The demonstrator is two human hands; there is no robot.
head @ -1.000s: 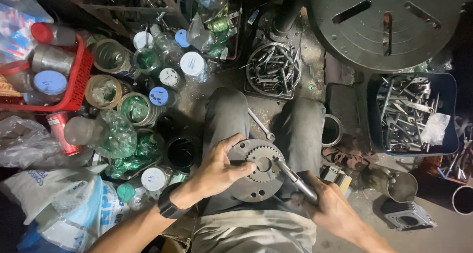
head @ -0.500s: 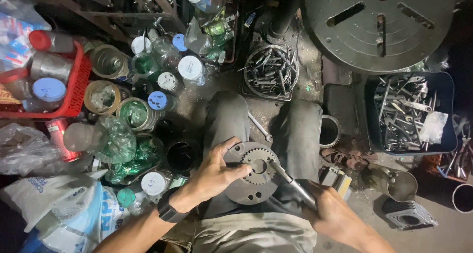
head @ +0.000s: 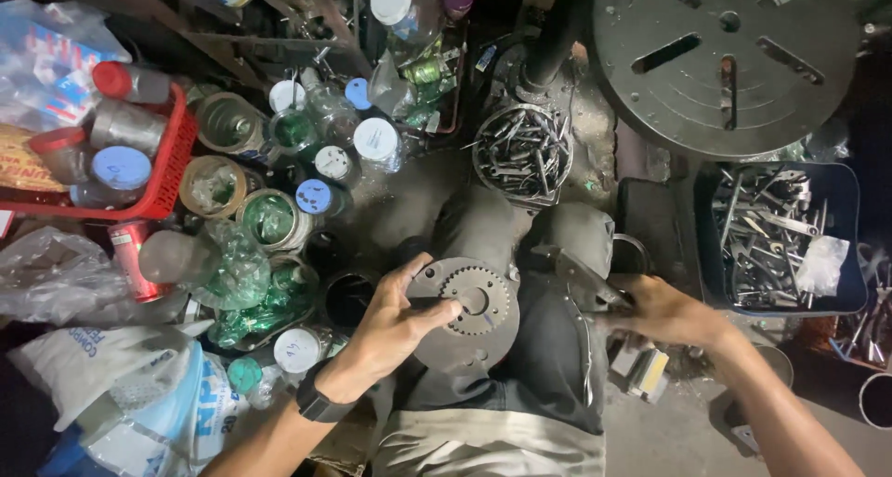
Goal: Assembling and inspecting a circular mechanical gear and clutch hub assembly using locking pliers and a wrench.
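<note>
Cluttered workshop floor lies all around, with jars [head: 269, 219], a red basket [head: 172, 166] and a tray of tools [head: 776, 235]. A toothed metal disc [head: 465, 314] is steadied on the lap by the left hand [head: 395, 333], fingers curled over its rim. A wrench-like tool [head: 576, 273] is gripped by the right hand [head: 664, 312], off the disc. The disc is best kept flat and held firm, fingers clear of the teeth.

Dim workshop — grimy concrete floor [head: 650, 431]

Dim overall, dark corners, slight motion blur.
</note>
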